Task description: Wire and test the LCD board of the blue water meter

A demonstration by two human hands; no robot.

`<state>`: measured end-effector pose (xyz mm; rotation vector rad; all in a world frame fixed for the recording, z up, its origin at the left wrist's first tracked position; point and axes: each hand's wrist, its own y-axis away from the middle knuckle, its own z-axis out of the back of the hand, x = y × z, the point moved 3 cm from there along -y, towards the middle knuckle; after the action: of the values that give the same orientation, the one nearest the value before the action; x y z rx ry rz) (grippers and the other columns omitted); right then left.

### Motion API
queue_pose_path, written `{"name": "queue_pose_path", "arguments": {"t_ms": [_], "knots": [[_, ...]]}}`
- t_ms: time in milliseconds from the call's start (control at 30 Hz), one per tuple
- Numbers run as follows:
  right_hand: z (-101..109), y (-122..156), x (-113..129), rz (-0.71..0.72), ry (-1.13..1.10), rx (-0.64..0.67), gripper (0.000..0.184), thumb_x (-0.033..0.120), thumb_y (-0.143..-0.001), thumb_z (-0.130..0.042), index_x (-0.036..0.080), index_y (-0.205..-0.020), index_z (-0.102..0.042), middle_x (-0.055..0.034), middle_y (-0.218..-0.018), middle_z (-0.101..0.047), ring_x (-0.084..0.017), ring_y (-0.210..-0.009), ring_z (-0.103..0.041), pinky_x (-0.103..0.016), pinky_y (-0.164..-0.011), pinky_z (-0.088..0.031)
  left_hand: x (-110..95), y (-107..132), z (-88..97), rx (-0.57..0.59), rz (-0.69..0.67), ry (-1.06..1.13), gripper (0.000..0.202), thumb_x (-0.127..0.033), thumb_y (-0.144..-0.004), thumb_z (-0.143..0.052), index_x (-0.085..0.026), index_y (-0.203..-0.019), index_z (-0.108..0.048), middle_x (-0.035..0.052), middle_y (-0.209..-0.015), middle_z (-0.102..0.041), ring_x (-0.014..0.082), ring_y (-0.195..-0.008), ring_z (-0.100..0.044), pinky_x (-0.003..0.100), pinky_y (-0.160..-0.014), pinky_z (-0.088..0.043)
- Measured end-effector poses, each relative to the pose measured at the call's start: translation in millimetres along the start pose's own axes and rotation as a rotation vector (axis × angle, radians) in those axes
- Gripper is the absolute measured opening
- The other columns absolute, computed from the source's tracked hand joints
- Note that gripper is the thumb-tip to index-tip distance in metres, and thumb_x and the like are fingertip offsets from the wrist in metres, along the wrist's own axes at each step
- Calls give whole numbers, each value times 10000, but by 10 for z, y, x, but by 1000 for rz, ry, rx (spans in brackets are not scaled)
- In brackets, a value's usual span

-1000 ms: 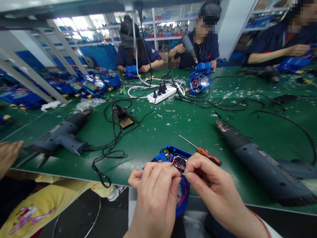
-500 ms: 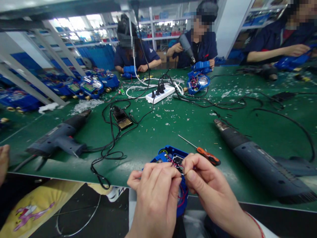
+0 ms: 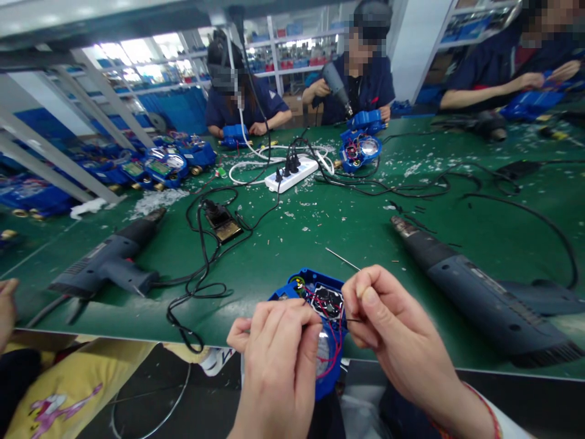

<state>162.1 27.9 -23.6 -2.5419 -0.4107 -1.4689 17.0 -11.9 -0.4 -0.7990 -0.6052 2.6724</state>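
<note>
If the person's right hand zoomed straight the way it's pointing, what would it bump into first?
Probably the open blue case, just past the fingertips of the right hand. But the hand might be higher up, so it could pass over the edge instead; one picture can't settle that.

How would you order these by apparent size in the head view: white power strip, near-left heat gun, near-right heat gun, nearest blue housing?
1. Near-right heat gun
2. Near-left heat gun and nearest blue housing: unsure, since the left hand partly hides the housing
3. White power strip
</note>
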Motion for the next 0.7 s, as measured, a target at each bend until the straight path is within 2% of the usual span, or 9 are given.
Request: {"name": "queue_pose_path", "arguments": {"t_ms": [100,233,300,433,600,700], "knots": [[6,11,47,39,223,20,304,387,-998,-431,174,-790,-494,28,-735,-422,-40,-515,-319,-181,-456,-256,-6,-5,0,-17,2,-4,168,-82,-890,-529,-247,-923,-532,-1,-919,-659,207,-867,-544,347,-756,-288],[-16,24,160,193,647,101,110,227,-932,-543,181,-847,-595,-1,-784,-534,-79,-667,-494,-183,-569,-387,-3,-3,0,-27,12,0,176,-74,-892,-516,-248,-916,-526,-2,-910,-652,206,-864,-540,349,-752,-293],[-34,19,203,266,769,120,109,150,-898,-555,170,-800,-597,-5,-783,-559,-84,-703,-525,-179,-604,-408,-4,-4,-5,5,-12,7,186,-68,-885,-529,-249,-928,-524,2,-924,-650,206,-869,-541,346,-746,-306],[-68,3,225,353,869,133,156,73,-887,-523,165,-762,-539,16,-746,-530,-62,-649,-488,-155,-557,-383,-6,-6,-1,12,-36,5,193,-66,-876,-543,-249,-937,-526,6,-948,-650,206,-888,-550,346,-758,-323],[-77,10,167,376,910,145,157,102,-946,-464,183,-813,-485,20,-774,-482,-74,-683,-454,-161,-593,-380,-10,7,-3,13,-33,-1,192,-65,-878,-536,-248,-936,-522,2,-940,-656,206,-879,-559,348,-755,-321],[-49,25,141,388,868,88,168,140,-982,-414,188,-828,-459,17,-774,-455,-84,-710,-438,-170,-634,-385,-4,17,-3,14,-21,7,193,-65,-882,-533,-250,-936,-519,4,-942,-652,206,-893,-552,350,-764,-318]]}}
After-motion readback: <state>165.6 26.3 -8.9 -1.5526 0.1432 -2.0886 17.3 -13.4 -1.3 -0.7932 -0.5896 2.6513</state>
